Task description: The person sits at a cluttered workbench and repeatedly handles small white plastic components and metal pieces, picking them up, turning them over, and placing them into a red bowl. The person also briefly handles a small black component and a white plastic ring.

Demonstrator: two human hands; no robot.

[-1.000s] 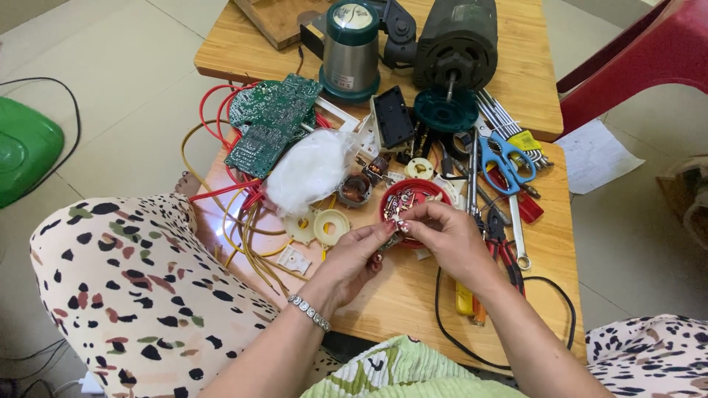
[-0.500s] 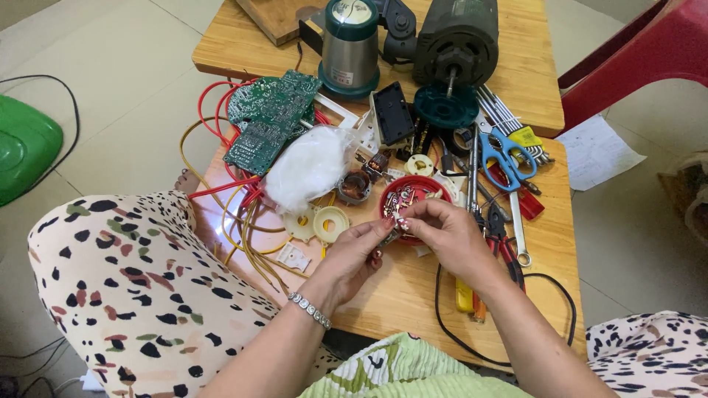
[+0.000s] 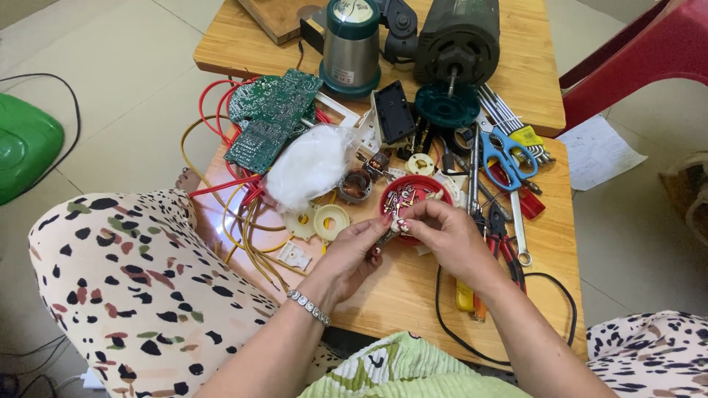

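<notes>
Small metal part (image 3: 389, 234), pinched between the fingertips of both hands, sits just at the 6 o'clock rim of the red round dish (image 3: 435, 186); too small to tell its exact kind.

Left hand (image 3: 352, 254): comes in from 7 o'clock, thumb and forefinger closed on the small metal part, other fingers curled loosely under; a silver bracelet (image 3: 310, 307) on the wrist.

Right hand (image 3: 442, 234): comes in from 5 o'clock, fingertips closed on the same part from the other side, knuckles over the dish's near edge.

Red round dish: centre of the wooden table (image 3: 413, 287), holding small metal bits.

At 9 o'clock of the dish: copper-wound coil (image 3: 355, 186), white fluffy wad in clear plastic (image 3: 306, 166), two cream plastic discs (image 3: 318, 221).

At 10 o'clock: green circuit boards (image 3: 269, 118) with red and yellow wires (image 3: 243, 214) trailing off the table edge.

At 12 o'clock: black box part (image 3: 393, 112), teal round cap (image 3: 446, 105), steel and green jar (image 3: 352, 46), dark electric motor (image 3: 457, 38).

At 2 o'clock: blue-handled scissors (image 3: 505, 151), bundle of hex keys (image 3: 509, 121).

At 3 to 4 o'clock: spanner (image 3: 518, 228), red-handled pliers (image 3: 505, 243), yellow-handled screwdriver (image 3: 464, 295), black cable (image 3: 546, 284).

Off the table: red plastic chair (image 3: 641, 66) at 2 o'clock, green object (image 3: 26, 144) on the floor at 9 o'clock.
</notes>
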